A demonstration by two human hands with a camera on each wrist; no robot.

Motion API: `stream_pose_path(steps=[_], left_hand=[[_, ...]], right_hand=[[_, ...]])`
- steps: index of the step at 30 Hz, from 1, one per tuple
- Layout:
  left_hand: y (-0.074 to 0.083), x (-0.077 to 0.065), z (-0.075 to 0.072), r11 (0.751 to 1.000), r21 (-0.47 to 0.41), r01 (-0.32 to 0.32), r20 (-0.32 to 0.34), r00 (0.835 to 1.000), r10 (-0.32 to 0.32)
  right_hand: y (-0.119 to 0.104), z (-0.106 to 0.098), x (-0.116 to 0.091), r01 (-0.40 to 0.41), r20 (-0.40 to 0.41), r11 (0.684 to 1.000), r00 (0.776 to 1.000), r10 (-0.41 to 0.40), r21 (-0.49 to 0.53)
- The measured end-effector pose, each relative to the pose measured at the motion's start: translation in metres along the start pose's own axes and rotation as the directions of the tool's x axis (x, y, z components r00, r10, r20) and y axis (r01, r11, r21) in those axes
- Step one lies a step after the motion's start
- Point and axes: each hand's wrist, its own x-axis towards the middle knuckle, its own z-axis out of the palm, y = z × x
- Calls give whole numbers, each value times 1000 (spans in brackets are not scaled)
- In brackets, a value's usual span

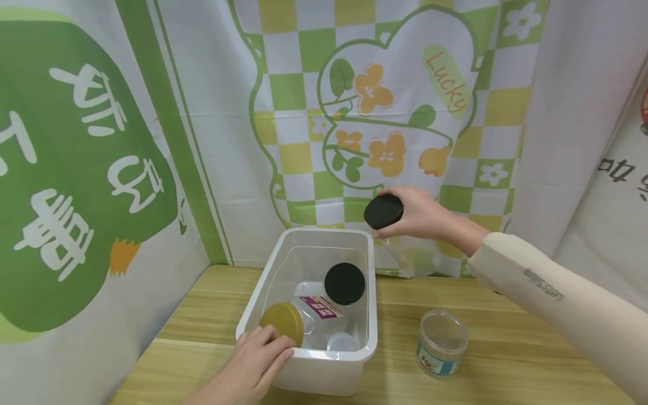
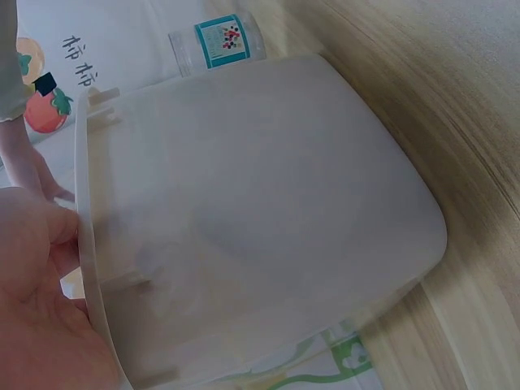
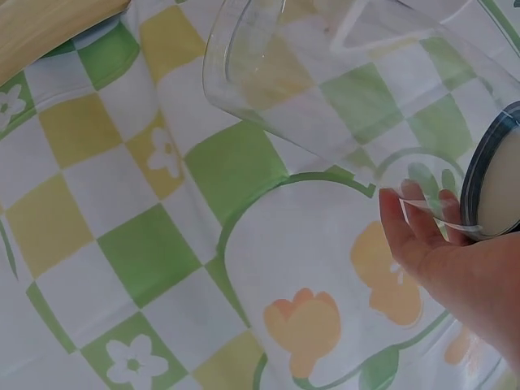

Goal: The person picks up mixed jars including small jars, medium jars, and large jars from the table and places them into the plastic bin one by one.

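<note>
My left hand (image 1: 260,360) grips the near rim of a white plastic tub (image 1: 324,368); in the left wrist view that hand (image 2: 49,292) is at the rim, beside the tub's outer wall (image 2: 268,187). Above the tub's far right corner, my right hand (image 1: 412,212) holds a clear jar by its round black lid (image 1: 383,211). The transparent jar body (image 3: 325,81) extends away from the fingers in the right wrist view, where the lid's pale underside (image 3: 500,183) shows. Inside the tub lie a gold lid (image 1: 283,323), another black lid (image 1: 344,284) and a purple label (image 1: 321,307) on a clear jar.
Right of the tub, a small clear jar (image 1: 442,343) with a blue-edged label stands on the wooden table (image 1: 511,337). A small translucent round piece (image 1: 342,342) lies at the tub's near end. Patterned cloth (image 1: 304,135) hangs behind the table and along the left side.
</note>
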Motion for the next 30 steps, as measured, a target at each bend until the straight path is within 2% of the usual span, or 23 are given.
stream_pose_path(steps=[20,30], left_hand=[[-1,-1,2,1000,-3,13,-16,1000,-13],[-1,-1,3,1000,6,1,-29,1000,-1]], right_hand=[[-32,3,26,62,17,998,998,-61,-13],[-48,10,36,52,49,999,997,-52,-9]])
